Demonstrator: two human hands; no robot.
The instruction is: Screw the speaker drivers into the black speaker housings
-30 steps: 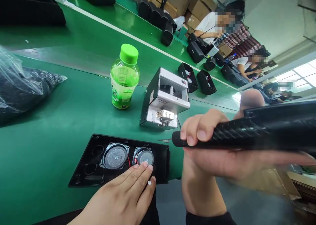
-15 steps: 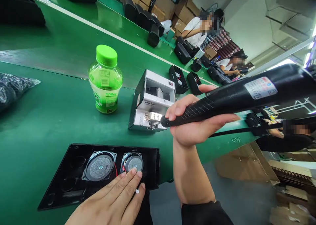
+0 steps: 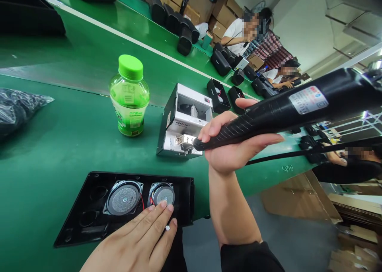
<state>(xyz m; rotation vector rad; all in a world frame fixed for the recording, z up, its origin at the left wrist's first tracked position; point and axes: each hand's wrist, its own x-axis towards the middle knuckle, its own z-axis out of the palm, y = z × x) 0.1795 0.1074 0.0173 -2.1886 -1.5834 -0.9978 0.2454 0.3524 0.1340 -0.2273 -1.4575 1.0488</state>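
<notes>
My right hand [image 3: 229, 144] grips a black electric screwdriver [image 3: 298, 105], its tip at the metal outlet of a white and black screw feeder [image 3: 186, 121]. My left hand [image 3: 134, 240] lies with its fingertips on the smaller of two speakers [image 3: 162, 194]. The larger speaker [image 3: 123, 198] sits beside it in an open black speaker cabinet [image 3: 74, 228]. A small white connector [image 3: 167, 227] shows between my left fingers, and I cannot tell if it is held.
A green-capped bottle [image 3: 129, 99] and a black plastic bag [image 3: 14, 109] stand on the green workbench [image 3: 59, 144]. Black speaker parts line a second bench, where co-workers [image 3: 238, 35] sit near cardboard boxes [image 3: 191, 3]. The screwdriver's cord [image 3: 298, 154] runs right.
The screwdriver tip has moved from beside the screw feeder to its metal outlet, and the tool has rolled to show its label. The whole view has shifted. My left hand stays on the speaker.
</notes>
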